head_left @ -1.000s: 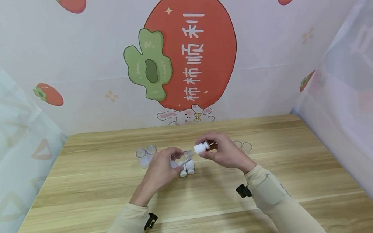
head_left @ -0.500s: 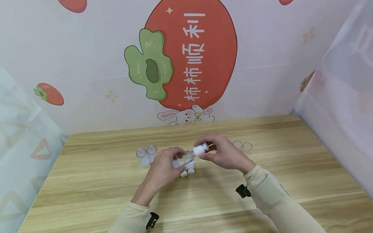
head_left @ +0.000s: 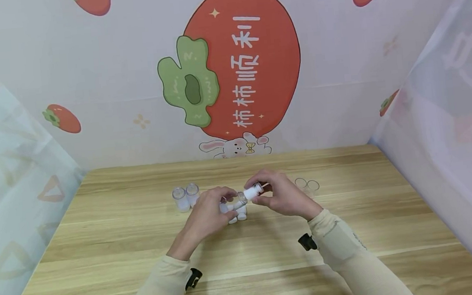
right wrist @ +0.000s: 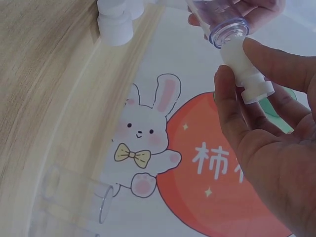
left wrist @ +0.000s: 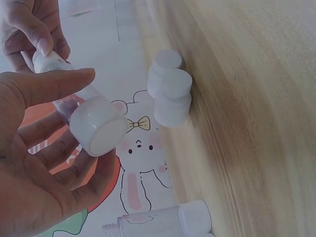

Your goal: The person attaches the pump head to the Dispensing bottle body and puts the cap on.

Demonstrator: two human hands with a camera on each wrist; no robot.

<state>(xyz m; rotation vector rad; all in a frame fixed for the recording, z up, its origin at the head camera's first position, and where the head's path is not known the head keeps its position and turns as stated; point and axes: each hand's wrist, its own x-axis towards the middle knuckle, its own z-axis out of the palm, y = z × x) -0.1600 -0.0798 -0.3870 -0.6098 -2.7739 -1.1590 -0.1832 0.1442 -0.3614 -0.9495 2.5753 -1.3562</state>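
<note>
The left hand [head_left: 209,215] grips a clear bottle [right wrist: 217,15] with a white base [left wrist: 98,129], thumb on one side and fingers on the other. Tilted, its neck points toward the right hand [head_left: 284,195]. Between thumb and forefinger the right hand pinches a white pump head [head_left: 253,191]; in the right wrist view this white piece [right wrist: 242,64] meets the bottle's mouth. Whether it is seated on the neck cannot be told. Below the left fingers, white pump pieces [head_left: 241,212] stand on the table, partly covered by hand and bottle.
Two clear bottles with whitish lower parts [head_left: 181,203] stand left of the left hand. Two clear caps or cups [head_left: 313,185] stand beyond the right hand. The wooden table [head_left: 247,277] meets a printed cloth backdrop [head_left: 121,82] behind.
The right hand has brought the white pump head left and slightly down, from a gap beside the bottle's neck to meeting it. The left hand has shifted slightly right, still gripping the bottle.
</note>
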